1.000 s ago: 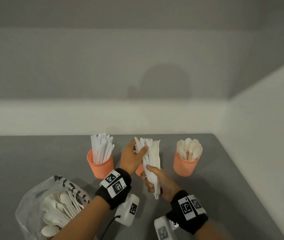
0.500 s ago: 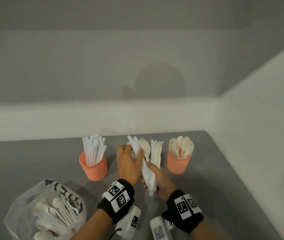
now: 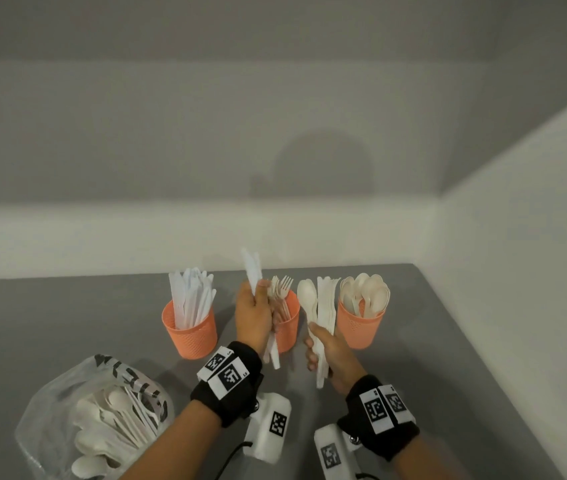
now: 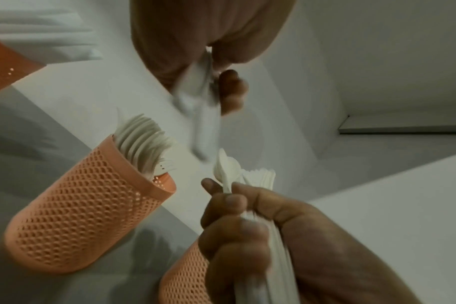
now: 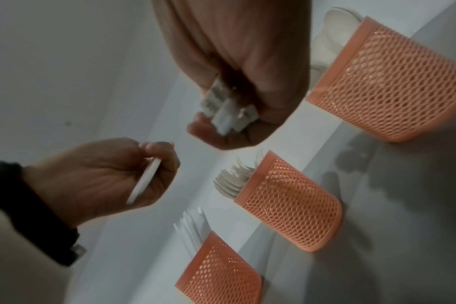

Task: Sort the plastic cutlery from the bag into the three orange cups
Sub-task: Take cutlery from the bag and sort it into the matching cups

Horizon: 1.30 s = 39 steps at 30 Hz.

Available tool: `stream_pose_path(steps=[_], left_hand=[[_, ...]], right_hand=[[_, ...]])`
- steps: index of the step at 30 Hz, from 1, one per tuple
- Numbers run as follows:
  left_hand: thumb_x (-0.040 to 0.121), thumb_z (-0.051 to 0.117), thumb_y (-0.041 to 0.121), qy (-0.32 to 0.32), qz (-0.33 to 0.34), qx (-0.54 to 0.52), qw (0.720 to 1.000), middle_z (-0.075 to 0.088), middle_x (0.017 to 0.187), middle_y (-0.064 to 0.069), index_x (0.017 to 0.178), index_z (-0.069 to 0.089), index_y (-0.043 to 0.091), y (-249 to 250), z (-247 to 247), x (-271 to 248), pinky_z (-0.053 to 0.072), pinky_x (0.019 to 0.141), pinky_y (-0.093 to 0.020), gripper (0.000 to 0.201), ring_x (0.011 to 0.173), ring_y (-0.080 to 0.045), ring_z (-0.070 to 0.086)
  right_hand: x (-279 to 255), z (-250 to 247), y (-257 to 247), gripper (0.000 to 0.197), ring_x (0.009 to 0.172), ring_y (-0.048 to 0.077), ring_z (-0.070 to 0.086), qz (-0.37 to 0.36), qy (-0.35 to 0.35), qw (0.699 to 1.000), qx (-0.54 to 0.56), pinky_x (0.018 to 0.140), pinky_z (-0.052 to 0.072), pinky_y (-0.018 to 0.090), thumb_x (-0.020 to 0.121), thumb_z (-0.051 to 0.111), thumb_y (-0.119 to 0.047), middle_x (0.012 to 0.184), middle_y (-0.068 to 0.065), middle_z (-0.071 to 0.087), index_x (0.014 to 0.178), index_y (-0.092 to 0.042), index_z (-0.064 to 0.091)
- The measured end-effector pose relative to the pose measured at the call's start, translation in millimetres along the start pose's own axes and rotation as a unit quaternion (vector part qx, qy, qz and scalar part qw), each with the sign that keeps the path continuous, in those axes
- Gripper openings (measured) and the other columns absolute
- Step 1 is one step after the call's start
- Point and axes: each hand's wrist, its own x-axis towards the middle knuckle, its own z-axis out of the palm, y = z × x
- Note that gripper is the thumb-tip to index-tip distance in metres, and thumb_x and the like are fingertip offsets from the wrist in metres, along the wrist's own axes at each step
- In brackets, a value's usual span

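Three orange mesh cups stand in a row: the left cup [image 3: 190, 329] holds white knives, the middle cup [image 3: 289, 329] holds forks, and the right cup [image 3: 361, 323] holds spoons. In front of the middle cup, my left hand [image 3: 254, 311] grips a few white knives [image 3: 251, 271] upright. My right hand [image 3: 323, 351] grips a bundle of mixed cutlery [image 3: 323, 306], with a spoon and forks showing, just left of the right cup. In the right wrist view the left hand [image 5: 112, 174] holds a knife [image 5: 143, 181] beside the bundle's handle ends [image 5: 226, 117].
A clear plastic bag [image 3: 91, 420] with more spoons and other cutlery lies at the lower left on the grey table [image 3: 448, 358]. White walls close the table's back and right sides.
My left hand has pulled the knives out of the bundle and moved left and up with them. The two hands are now apart, and the right hand keeps the remaining bundle.
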Motion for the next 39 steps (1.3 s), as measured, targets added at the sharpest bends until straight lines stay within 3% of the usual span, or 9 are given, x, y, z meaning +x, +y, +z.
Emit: stream_pose_path(steps=[3,6,13,16,18,23,27,34,39], left_hand=[[0.093,0.051,0.019,-0.070,-0.017,0.041,0.997,0.045,0.048,0.004,0.089,0.056,0.006,2,5,-1,0.031,0.034,-0.013,0.015,0.030,-0.001,0.037],[0.090,0.055,0.017,-0.097,0.002,0.090,0.991,0.050,0.058,0.003,0.081,0.060,0.015,0,10,-3,0.035,0.041,-0.009,0.011,0.042,-0.001,0.044],[0.090,0.057,0.023,-0.081,-0.025,0.105,0.991,0.056,0.064,0.000,0.073,0.056,0.014,-9,15,2,0.044,0.062,-0.024,0.019,0.059,-0.014,0.053],[0.092,0.054,0.023,-0.075,-0.066,0.097,0.990,0.052,0.060,-0.002,0.067,0.053,0.013,-11,15,4,0.039,0.050,-0.021,0.027,0.051,-0.014,0.047],[0.093,0.053,0.021,-0.070,-0.086,0.093,0.989,0.051,0.059,0.000,0.066,0.052,0.014,-11,14,5,0.036,0.043,-0.017,0.027,0.048,-0.012,0.045],[0.094,0.046,0.017,-0.024,-0.068,0.108,0.992,0.050,0.067,-0.004,0.076,0.050,0.011,-16,11,9,0.036,0.051,-0.025,0.019,0.055,-0.015,0.044],[0.093,0.048,0.018,-0.013,-0.060,0.076,0.995,0.053,0.072,-0.006,0.092,0.051,0.006,-22,13,5,0.039,0.053,-0.026,0.012,0.060,-0.019,0.050],[0.087,0.059,0.018,-0.017,-0.048,0.071,0.996,0.057,0.067,-0.005,0.089,0.055,0.006,-44,10,-12,0.044,0.054,-0.024,0.012,0.056,-0.016,0.053],[0.095,0.045,0.019,0.007,-0.060,0.062,0.996,0.058,0.075,-0.011,0.101,0.052,-0.001,-51,-11,-6,0.044,0.058,-0.027,0.022,0.063,-0.020,0.056]], right_hand=[[-1,-1,0,0.012,0.033,0.004,0.034,0.023,-0.066,0.997,0.027,0.033,0.030,0.016,0.098,0.040,-0.020,0.057,-0.002,0.045,0.095,-0.013,0.049],[-3,2,0,0.014,0.034,0.003,0.033,0.031,-0.099,0.994,0.014,0.033,0.028,0.015,0.097,0.039,-0.018,0.056,-0.003,0.046,0.090,-0.011,0.049],[-11,3,-7,0.019,0.035,0.002,0.032,0.037,-0.129,0.989,-0.069,0.035,0.027,0.014,0.095,0.038,-0.013,0.056,-0.006,0.050,0.080,-0.012,0.049],[-12,2,-8,0.015,0.036,0.002,0.033,0.043,-0.133,0.986,-0.087,0.035,0.029,0.014,0.095,0.040,-0.015,0.065,-0.002,0.053,0.087,-0.013,0.052],[-12,2,-7,0.015,0.036,0.003,0.034,0.050,-0.130,0.987,-0.084,0.035,0.030,0.014,0.097,0.041,-0.019,0.067,-0.001,0.056,0.089,-0.013,0.052],[-4,1,-2,0.030,0.035,0.004,0.040,0.040,-0.065,0.997,0.011,0.035,0.034,0.016,0.098,0.039,-0.035,0.059,-0.001,0.055,0.093,-0.009,0.055],[-3,8,0,0.026,0.032,0.005,0.038,-0.002,-0.031,1.000,-0.001,0.034,0.033,0.016,0.099,0.039,-0.027,0.045,-0.005,0.051,0.092,-0.006,0.052],[0,26,6,0.032,0.032,0.006,0.038,-0.032,0.009,0.998,-0.049,0.035,0.031,0.018,0.100,0.038,-0.025,0.040,-0.006,0.047,0.079,-0.008,0.055],[5,29,12,0.028,0.041,0.011,0.058,-0.043,0.015,0.994,-0.098,0.039,0.048,0.022,0.100,0.037,-0.021,0.063,0.009,0.062,0.098,-0.002,0.058]])
